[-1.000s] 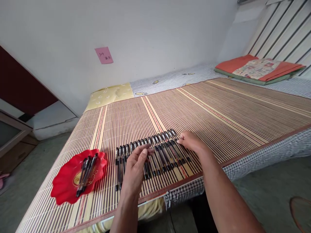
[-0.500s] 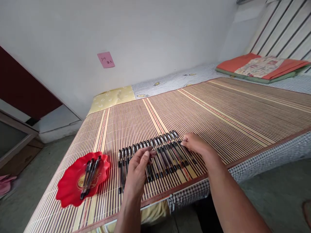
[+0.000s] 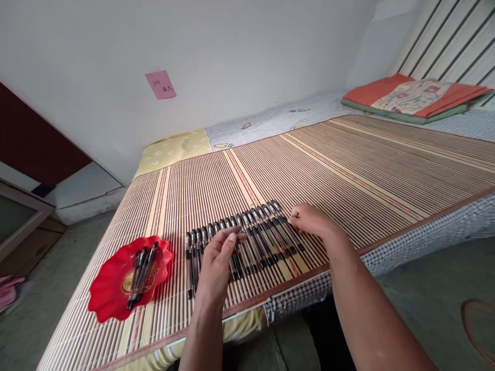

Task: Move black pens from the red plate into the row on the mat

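Observation:
A row of black-capped pens (image 3: 266,242) with clear barrels lies side by side on the slatted mat (image 3: 340,175), caps pointing to the far side. Over the middle of the row hovers my left hand (image 3: 221,252), fingers loosely bent and thumb apart, holding nothing visible; it hides parts of several pens. My right hand (image 3: 309,219) is closed at the right end of the row. Its curled fingertips rest against the side of the last pen, which lies at a slant. Left of the row, a red scalloped plate (image 3: 102,288) carries several more pens (image 3: 143,273).
The mat covers a bed whose checked sheet (image 3: 320,293) hangs at the front edge. A folded orange and floral cloth (image 3: 415,95) lies at the far right, by the barred bed end (image 3: 444,46). On the wall hangs a pink note (image 3: 161,85).
The last pen at the right has shifted slightly left towards its neighbours, with my right hand beside it. My left hand stays over the row. The whole view has tilted a little.

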A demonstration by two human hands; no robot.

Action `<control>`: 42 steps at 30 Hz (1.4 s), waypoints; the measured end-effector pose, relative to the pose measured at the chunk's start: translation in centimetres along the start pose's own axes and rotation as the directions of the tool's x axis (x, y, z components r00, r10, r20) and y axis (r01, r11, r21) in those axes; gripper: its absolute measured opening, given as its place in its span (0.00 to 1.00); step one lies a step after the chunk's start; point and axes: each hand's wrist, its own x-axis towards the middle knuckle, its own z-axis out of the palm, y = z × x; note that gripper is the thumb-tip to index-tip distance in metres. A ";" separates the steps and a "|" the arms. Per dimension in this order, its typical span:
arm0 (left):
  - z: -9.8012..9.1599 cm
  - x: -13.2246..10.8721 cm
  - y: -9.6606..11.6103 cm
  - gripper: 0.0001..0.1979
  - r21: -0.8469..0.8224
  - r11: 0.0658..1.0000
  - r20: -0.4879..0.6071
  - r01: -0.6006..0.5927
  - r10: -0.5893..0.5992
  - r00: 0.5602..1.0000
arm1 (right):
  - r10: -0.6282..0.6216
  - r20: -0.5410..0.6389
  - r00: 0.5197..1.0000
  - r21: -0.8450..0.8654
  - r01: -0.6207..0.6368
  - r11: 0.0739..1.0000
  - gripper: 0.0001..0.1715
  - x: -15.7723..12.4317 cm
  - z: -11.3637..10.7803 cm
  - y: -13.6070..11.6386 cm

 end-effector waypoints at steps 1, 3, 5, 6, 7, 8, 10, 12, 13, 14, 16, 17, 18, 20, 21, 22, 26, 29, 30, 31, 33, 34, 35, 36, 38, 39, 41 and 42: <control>0.0 0.0 0.0 0.21 0.004 1.000 0.002 0.000 0.000 1.000 | 0.003 0.007 1.000 0.009 -0.003 1.000 0.15 0.0 0.0 0.2; 0.1 -0.1 0.1 0.21 0.012 1.000 0.007 -0.001 0.001 1.000 | 0.012 0.021 1.000 0.026 -0.012 1.000 0.14 0.0 0.0 0.4; 0.2 -0.1 0.2 0.21 0.017 1.000 0.009 -0.001 0.001 1.000 | 0.021 0.038 0.999 0.042 -0.023 0.999 0.14 0.0 0.0 0.5; 0.2 -0.1 0.3 0.21 0.016 1.000 0.008 -0.001 0.001 1.000 | 0.027 0.045 0.999 0.048 -0.029 0.998 0.14 0.0 0.0 0.5; 0.2 -0.1 0.3 0.21 0.013 1.000 0.008 -0.001 0.001 1.000 | 0.033 0.051 0.998 0.053 -0.036 0.998 0.14 0.0 0.0 0.4; 0.2 0.0 0.3 0.22 0.011 1.000 0.007 -0.002 0.002 1.000 | 0.038 0.054 0.998 0.057 -0.041 0.998 0.14 0.0 0.0 0.3; 0.1 0.0 0.2 0.21 0.007 1.000 0.008 -0.004 0.004 1.000 | 0.043 0.056 0.997 0.060 -0.046 0.997 0.14 -0.1 -0.1 0.1; 0.1 0.0 0.1 0.21 0.009 1.000 0.010 -0.008 0.008 1.000 | 0.041 0.055 0.998 0.057 -0.044 0.997 0.15 -0.3 -0.2 -0.2; 0.0 0.1 0.0 0.21 0.012 1.000 0.010 -0.008 0.007 1.000 | 0.037 0.056 0.998 0.056 -0.040 0.998 0.16 -0.4 -0.3 -0.3; 0.0 0.0 0.0 0.21 0.015 1.000 0.010 -0.005 0.004 1.000 | 0.034 0.059 0.998 0.057 -0.037 0.998 0.17 -0.5 -0.4 -0.5; -0.1 0.0 0.0 0.21 0.016 1.000 0.011 0.004 -0.004 1.000 | 0.028 0.068 0.997 0.062 -0.032 0.998 0.19 -0.7 -0.5 -0.8; -0.1 0.0 0.0 0.21 0.015 1.000 0.013 0.007 -0.008 1.000 | 0.026 0.071 0.997 0.065 -0.031 0.997 0.19 -0.8 -0.5 -0.9; -0.1 0.0 0.0 0.22 0.011 1.000 0.013 0.009 -0.009 1.000 | 0.025 0.072 0.997 0.068 -0.030 0.997 0.19 -0.8 -0.5 -0.9; 0.0 0.0 -0.1 0.22 0.002 1.000 0.009 0.007 -0.007 1.000 | 0.022 0.069 0.997 0.068 -0.027 0.997 0.19 -0.7 -0.4 -0.9; 0.0 0.1 -0.1 0.22 0.001 1.000 0.005 0.007 -0.007 1.000 | 0.019 0.066 0.998 0.067 -0.023 0.998 0.20 -0.6 -0.4 -0.9; 0.0 0.1 -0.1 0.22 0.001 1.000 0.002 0.007 -0.007 1.000 | 0.015 0.063 0.998 0.064 -0.019 0.998 0.20 -0.5 -0.3 -0.8; 0.1 0.1 -0.2 0.22 0.003 1.000 0.001 0.006 -0.006 1.000 | 0.005 0.054 0.999 0.057 -0.008 0.998 0.20 -0.3 -0.1 -0.5; 0.1 0.2 -0.2 0.22 0.000 1.000 0.001 0.003 -0.003 1.000 | -0.001 0.036 0.999 0.051 -0.001 0.999 0.18 -0.3 -0.1 -0.4; 0.2 0.2 -0.2 0.22 -0.001 1.000 0.000 0.002 -0.002 1.000 | -0.003 0.031 1.000 0.049 0.002 0.999 0.17 -0.3 0.0 -0.3; 0.2 0.2 -0.2 0.22 -0.002 1.000 -0.001 0.003 -0.003 1.000 | -0.007 0.026 1.000 0.048 0.006 0.999 0.17 -0.3 0.0 -0.2; 0.2 0.2 -0.2 0.22 -0.002 1.000 -0.002 0.004 -0.004 1.000 | -0.015 0.022 1.000 0.050 0.014 0.999 0.17 -0.2 0.0 -0.1; 0.2 0.2 -0.2 0.22 -0.001 1.000 -0.002 0.004 -0.004 1.000 | -0.017 0.021 1.000 0.052 0.016 0.999 0.16 -0.1 0.1 -0.1; 0.2 0.2 -0.2 0.22 0.000 1.000 -0.001 0.002 -0.002 1.000 | -0.018 0.021 1.000 0.055 0.017 0.998 0.16 -0.1 0.1 0.0; 0.2 0.2 -0.1 0.22 0.002 1.000 0.001 0.001 -0.001 1.000 | -0.018 0.021 1.000 0.058 0.017 0.998 0.15 -0.1 0.1 0.0; 0.3 0.2 -0.1 0.22 0.009 1.000 0.005 -0.002 0.001 1.000 | -0.018 0.021 1.000 0.062 0.017 0.998 0.15 -0.2 0.0 -0.1; 0.3 0.2 -0.1 0.22 0.013 1.000 0.007 -0.002 0.002 1.000 | -0.020 0.019 1.000 0.063 0.019 0.998 0.15 -0.2 0.0 -0.1; 0.3 0.1 -0.1 0.22 0.024 1.000 0.009 -0.001 0.001 1.000 | -0.029 0.015 0.999 0.063 0.028 0.998 0.15 -0.4 -0.1 -0.3; 0.3 0.1 0.0 0.22 0.028 1.000 0.011 0.000 -0.001 1.000 | -0.035 0.016 0.999 0.063 0.034 0.997 0.15 -0.4 -0.2 -0.4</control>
